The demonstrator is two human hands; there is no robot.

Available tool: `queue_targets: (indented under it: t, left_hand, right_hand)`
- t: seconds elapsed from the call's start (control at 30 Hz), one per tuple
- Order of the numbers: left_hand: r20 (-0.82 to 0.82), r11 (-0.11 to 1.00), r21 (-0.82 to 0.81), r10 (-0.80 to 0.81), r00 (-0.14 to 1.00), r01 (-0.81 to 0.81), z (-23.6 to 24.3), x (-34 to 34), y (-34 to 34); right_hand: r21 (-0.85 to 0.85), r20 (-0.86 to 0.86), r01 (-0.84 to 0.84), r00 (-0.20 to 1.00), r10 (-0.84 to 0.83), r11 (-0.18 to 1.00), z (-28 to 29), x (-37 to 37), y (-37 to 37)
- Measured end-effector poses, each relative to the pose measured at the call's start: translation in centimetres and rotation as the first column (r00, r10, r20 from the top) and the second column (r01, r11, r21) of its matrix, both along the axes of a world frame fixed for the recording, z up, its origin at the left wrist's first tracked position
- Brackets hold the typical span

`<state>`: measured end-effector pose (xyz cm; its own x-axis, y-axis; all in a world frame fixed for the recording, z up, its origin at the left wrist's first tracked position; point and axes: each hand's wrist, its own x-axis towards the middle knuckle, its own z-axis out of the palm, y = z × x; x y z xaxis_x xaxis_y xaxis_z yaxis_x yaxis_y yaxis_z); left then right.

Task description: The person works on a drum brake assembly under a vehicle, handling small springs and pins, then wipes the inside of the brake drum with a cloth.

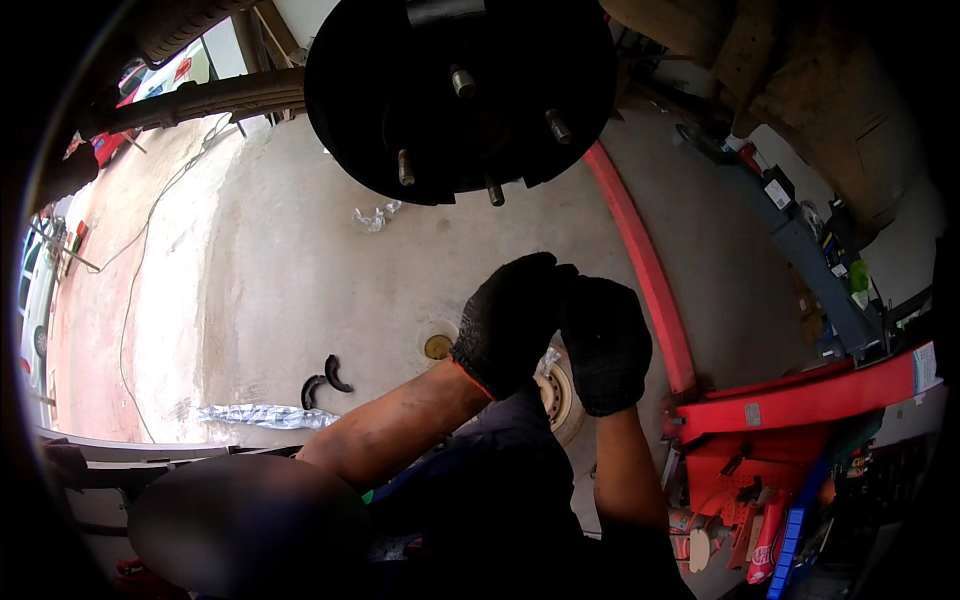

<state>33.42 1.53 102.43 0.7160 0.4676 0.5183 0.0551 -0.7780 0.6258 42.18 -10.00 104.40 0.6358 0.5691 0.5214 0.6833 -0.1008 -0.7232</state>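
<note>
L hand (508,320) & R hand (606,345), both black-gloved, are touching mid-view, fingers meeting near the top; can't tell if anything small is sitting b/w them, as the dark fabric is blending into one shape. Big round black hub (470,130) is hanging above & slightly L of them, w/ metal studs (462,82) sticking out; a gap is showing b/w it & both hands.

Whitish bucket (438,327) w/ brownish contents is standing on the concrete floor (290,250), appearing just beside the L wrist. Cream wheel (565,405) is showing lower, partly hidden by R hand. Two dark curved brake shoes (313,390) are lying well L, near each other, w/ crinkled silvery wrapping (265,415) resting just below. Clear plastic scrap (370,218) is lying below the hub's L edge in view. Red beam (640,270) is running down the R side. Thin cable (150,220) is snaking along far L.
</note>
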Motion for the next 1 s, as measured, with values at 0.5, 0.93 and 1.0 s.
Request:
queue_targets:
  t: [0.5, 0.93, 1.0]
  left_hand:
    - [0.463, 0.6, -0.691, -0.061, 0.884, 0.403, 1.9, 5.5, 2.2]
    - [0.171, 0.849, -0.482, -0.153, 0.973, 0.218, 0.6, 3.6, 3.7]
    - [0.188, 0.875, -0.416, -0.183, 0.965, 0.247, 0.5, 3.6, 3.7]
  right_hand:
    - [0.354, 0.41, -0.231, 0.909, 0.072, 0.906, 8.1, 7.2, 9.7]
    - [0.291, 0.579, -0.104, 0.81, -0.089, 0.951, 7.6, 8.8, 11.9]
    - [0.336, 0.61, -0.161, 0.788, -0.084, 0.928, 7.4, 9.0, 12.5]
